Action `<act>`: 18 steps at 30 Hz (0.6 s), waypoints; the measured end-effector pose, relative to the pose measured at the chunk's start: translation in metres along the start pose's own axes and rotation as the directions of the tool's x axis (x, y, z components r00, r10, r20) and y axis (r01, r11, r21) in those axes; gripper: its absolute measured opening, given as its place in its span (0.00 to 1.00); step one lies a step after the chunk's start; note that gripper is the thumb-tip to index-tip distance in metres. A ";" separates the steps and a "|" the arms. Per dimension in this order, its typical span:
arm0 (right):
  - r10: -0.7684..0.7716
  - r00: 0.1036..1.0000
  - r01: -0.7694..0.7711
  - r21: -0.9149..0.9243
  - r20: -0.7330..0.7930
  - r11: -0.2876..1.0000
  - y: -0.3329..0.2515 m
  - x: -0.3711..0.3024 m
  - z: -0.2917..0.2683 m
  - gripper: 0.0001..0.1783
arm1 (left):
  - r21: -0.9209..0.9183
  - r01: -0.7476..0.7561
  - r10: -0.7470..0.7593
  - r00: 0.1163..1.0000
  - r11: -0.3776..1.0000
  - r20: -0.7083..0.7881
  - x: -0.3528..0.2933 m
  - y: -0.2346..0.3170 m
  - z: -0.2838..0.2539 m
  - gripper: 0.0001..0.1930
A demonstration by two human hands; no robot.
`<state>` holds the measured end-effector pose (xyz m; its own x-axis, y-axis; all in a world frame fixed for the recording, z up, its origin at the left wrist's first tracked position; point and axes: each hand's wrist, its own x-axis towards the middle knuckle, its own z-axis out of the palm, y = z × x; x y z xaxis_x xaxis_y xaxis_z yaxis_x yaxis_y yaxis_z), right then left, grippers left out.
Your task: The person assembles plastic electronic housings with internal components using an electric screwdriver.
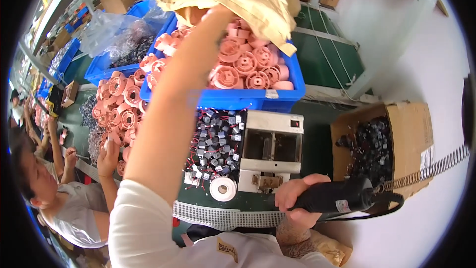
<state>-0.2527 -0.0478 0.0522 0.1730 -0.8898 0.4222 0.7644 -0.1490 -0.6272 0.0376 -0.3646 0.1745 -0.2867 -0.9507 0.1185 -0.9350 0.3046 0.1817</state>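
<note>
My left arm stretches far forward over the table to a yellow-brown sack (pixel 248 0) lying on a heap of pink round plastic housings (pixel 246 62). My left hand (pixel 220 14) is at the sack's near edge, its fingers hidden under the sack. The housings fill a blue bin (pixel 228 100). In my right hand (pixel 300 196), at the front right of the table, is a black electric screwdriver (pixel 333 197), lying sideways with fingers wrapped round it. A coiled cord (pixel 424 171) runs from its rear end to the right.
Small motors (pixel 215 141) with red wires lie beside a beige machine (pixel 271 144) and a white roll (pixel 222 189). A cardboard box (pixel 411 144) of dark parts stands right. More pink housings (pixel 116 104) are piled left, near a co-worker (pixel 74 203). Another blue bin (pixel 106 69) stands behind.
</note>
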 end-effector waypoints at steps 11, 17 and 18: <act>-0.058 0.996 0.050 -0.125 -0.069 0.991 0.003 0.007 -0.004 0.38 | -0.165 -0.020 0.010 0.998 0.986 -0.062 0.115 0.000 0.014 0.20; -0.023 0.999 0.021 -0.090 -0.025 0.996 -0.004 0.002 0.005 0.38 | -0.225 -0.062 0.043 0.995 0.972 -0.086 0.012 -0.021 0.028 0.19; -0.014 1.000 0.012 -0.096 -0.022 0.995 -0.004 0.003 0.006 0.38 | -0.241 -0.077 0.058 0.995 0.967 -0.087 0.001 -0.024 0.030 0.19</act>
<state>-0.2512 -0.0468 0.0596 0.1487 -0.8967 0.4168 0.7035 -0.2003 -0.6819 0.0531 -0.3745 0.1406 -0.3209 -0.9229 0.2128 -0.8319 0.3821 0.4024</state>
